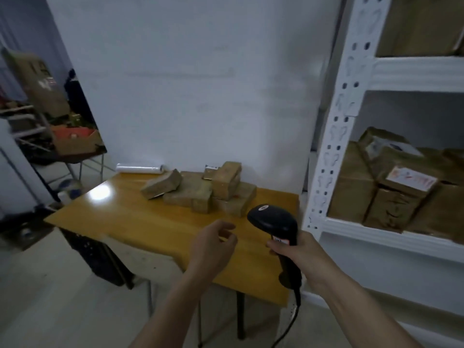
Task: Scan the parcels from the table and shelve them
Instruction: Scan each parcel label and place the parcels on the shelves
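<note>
Head view: right hand [298, 249] is gripping the scanner [275, 226], left hand [213, 243] is hovering with a loose, empty grip, nearer to the parcels [203, 190] piled straight ahead at the desk's [140, 222] far side.

Shelf rack [336, 136]: cut off at top and right edges; labels on its shelved boxes [391, 187] blurred, unreadable; scanner [273, 222] cable leaves the bottom edge; far-left clutter [57, 131] blurred, contents indistinct.
</note>
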The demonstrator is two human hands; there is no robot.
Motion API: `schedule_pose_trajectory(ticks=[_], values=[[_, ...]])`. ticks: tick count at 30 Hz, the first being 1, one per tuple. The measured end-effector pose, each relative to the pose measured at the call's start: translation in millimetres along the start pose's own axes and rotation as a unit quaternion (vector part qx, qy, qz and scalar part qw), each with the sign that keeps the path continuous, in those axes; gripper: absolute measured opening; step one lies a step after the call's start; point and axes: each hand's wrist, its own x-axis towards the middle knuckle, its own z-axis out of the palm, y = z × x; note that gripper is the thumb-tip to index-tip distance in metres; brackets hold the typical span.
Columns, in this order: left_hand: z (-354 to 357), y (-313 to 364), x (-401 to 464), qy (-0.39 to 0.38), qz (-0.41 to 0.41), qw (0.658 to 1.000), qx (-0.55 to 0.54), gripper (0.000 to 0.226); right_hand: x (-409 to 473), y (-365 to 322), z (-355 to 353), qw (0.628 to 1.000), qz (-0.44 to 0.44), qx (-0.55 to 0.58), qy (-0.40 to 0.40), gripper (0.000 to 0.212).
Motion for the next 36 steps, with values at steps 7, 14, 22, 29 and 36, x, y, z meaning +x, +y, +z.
schedule_pose_trajectory(ticks=[7, 14, 22, 29, 36], values=[[-23, -45, 32, -0.016, -0.062, 0.998, -0.014, 0.024, 45, -3, 39, 1.000, 0.012, 0.002, -0.006, 0.025], [-16, -64, 116, -0.046, -0.079, 0.996, 0.008, 0.025, 116, -2, 56, 0.998, 0.059, 0.020, -0.012, 0.018], [20, -66, 242, -0.089, -0.063, 0.994, 0.022, 0.031, 223, -29, 47, 0.985, 0.105, 0.131, 0.029, 0.006], [51, -98, 321, -0.118, -0.121, 0.980, 0.104, 0.043, 301, -37, 54, 0.968, 0.157, 0.184, 0.060, 0.010], [56, -107, 413, -0.148, -0.120, 0.960, 0.205, 0.082, 344, -25, 53, 0.949, 0.195, 0.225, 0.101, 0.014]])
